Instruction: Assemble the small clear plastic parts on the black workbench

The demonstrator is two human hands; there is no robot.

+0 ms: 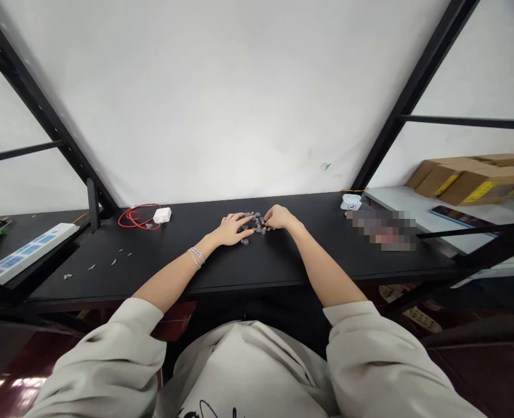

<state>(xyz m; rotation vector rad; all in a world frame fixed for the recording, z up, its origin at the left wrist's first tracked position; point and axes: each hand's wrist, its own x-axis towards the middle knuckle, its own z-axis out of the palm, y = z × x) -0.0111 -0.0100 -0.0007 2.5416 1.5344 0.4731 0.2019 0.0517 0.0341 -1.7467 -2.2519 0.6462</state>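
Note:
Small grey, partly see-through pieces (pixel 258 230) lie in a loose cluster on the black tabletop (pixel 187 270); their kind is too small to make out. My left hand (pixel 230 230) rests at the left side of the cluster, fingers apart, thumb and forefinger reaching around its edge. One small clump (pixel 245 241) lies just below that thumb. On the right side, my right hand (pixel 279 217) has its fingertips pressed together at the cluster's edge. Whatever those fingertips pinch is hidden or too small to name.
A white charger (pixel 162 215) with a red cable (pixel 128 217) lies to the left, and small scraps (pixel 67 276) at the front left. A pale blue case (pixel 351 202) and a blurred-out item (pixel 383 231) lie right. Beyond are a power strip (pixel 34 252), cardboard boxes (pixel 470 183) and a phone (pixel 463 220).

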